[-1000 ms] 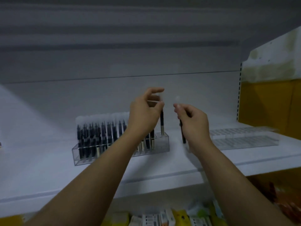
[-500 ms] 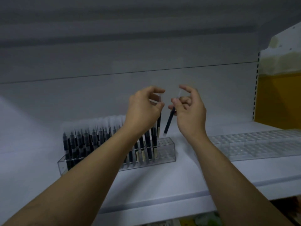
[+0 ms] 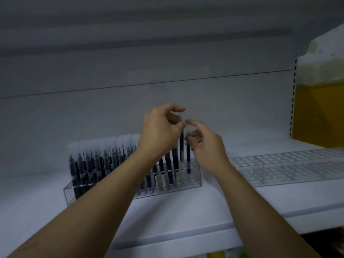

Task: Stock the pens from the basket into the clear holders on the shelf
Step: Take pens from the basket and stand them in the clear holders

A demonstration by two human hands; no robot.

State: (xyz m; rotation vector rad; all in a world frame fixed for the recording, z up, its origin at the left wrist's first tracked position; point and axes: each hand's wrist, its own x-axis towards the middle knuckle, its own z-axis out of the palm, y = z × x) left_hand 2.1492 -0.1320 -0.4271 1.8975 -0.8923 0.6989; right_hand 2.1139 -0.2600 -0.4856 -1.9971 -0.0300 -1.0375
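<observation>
Since half a second ago the right hand [image 3: 208,148] has dropped, and its pen, then tilted above the holder [image 3: 197,180], now stands upright with its lower end inside the holder's right end. Right hand: fingers curled, pinching the right pen [image 3: 188,161] near its clear cap. Left hand [image 3: 160,133]: thumb and forefinger pinching the top of the left pen [image 3: 181,146], which hangs upright just beside the right pen. Whether its tip has entered a slot cannot be told. Stocked pens [image 3: 89,164] fill the holder from its left end almost to the right, and only a few slots at the right end look free. Basket: not in view.

Step in hand, as judged: seating both pens in the last free slots. To do it well, each pen should be kept vertical, let down until it bottoms, and released only then. The two hands are touching or nearly so, so lowering one pen at a time would avoid knocking caps together. A slanted entry could lever against neighbours and disturb the row.

Edges and room: the holder's right wall lies just right of the right pen, leaving little margin on that side. Open shelf [image 3: 186,216] separates it from the spare holder [image 3: 279,164], empty, near on the right. The back wall [image 3: 232,108] stands behind the caps, the shelf's front edge is well apart from the holder, and space is open above the hands.
</observation>
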